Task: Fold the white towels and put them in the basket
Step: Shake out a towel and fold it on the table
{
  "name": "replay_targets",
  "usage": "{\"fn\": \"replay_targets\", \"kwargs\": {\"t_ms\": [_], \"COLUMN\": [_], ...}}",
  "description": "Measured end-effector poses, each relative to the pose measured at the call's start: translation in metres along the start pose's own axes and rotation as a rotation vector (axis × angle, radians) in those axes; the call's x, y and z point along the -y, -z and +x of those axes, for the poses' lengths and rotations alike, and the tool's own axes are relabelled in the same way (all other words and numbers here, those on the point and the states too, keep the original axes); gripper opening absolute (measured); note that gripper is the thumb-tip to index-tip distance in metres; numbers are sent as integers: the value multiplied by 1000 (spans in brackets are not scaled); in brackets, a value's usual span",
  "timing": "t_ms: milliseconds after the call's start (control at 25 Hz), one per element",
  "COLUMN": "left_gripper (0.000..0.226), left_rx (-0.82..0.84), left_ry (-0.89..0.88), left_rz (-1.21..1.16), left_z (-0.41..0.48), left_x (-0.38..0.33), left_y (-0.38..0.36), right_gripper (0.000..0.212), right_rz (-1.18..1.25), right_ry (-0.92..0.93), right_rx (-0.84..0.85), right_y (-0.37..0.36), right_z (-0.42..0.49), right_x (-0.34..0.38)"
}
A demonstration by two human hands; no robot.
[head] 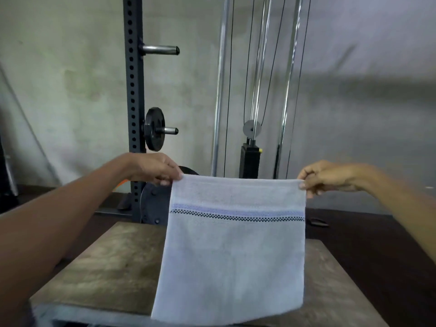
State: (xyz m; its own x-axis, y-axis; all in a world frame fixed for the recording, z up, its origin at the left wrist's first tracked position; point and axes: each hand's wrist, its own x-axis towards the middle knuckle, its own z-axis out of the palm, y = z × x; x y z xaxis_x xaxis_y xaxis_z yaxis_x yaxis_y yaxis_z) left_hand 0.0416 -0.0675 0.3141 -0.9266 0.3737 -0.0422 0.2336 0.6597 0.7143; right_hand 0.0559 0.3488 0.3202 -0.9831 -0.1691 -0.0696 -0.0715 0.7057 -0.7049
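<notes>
Gym wall behind; left hand (158,171) and right hand (330,177) pinching towel (233,256) top corners over counter (106,267); soft, light, draping.

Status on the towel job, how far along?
Done: nothing to see; no folded towel or basket in view. In hand: left hand and right hand pinch the top corners of one white towel, which hangs spread over the wooden table. Left: fold it, then put it in the basket.
</notes>
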Motion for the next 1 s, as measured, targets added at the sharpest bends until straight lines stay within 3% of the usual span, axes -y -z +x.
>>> {"fn": "replay_targets", "kwargs": {"t_ms": [80, 160, 240, 360, 560, 840, 1000], "left_gripper": [11, 7, 6, 8, 5, 12, 19], "left_rx": [-124, -390, -666, -806, -623, -151, -73], "left_ry": [15, -57, -147, -222, -195, 7, 42], "left_rz": [-8, -59, 62, 120, 198, 198, 133], "left_z": [17, 40, 58, 63, 49, -4, -3], "left_x": [11, 24, 32, 37, 101, 220, 232], "left_y": [-17, -33, -41, -46, -102, -227, -237], "right_gripper": [8, 9, 15, 19, 9, 25, 20], "right_rz": [99, 168, 173, 128, -28, -91, -53], "right_ry": [-8, 54, 120, 179, 74, -125, -136], "right_rx": [-91, -290, -482, -616, -441, -114, -77], "right_y": [-17, -32, -38, -42, -95, -231, -245], "right_z": [17, 36, 51, 56, 37, -13, -6], "right_x": [-14, -23, -27, -31, -84, -208, -229]}}
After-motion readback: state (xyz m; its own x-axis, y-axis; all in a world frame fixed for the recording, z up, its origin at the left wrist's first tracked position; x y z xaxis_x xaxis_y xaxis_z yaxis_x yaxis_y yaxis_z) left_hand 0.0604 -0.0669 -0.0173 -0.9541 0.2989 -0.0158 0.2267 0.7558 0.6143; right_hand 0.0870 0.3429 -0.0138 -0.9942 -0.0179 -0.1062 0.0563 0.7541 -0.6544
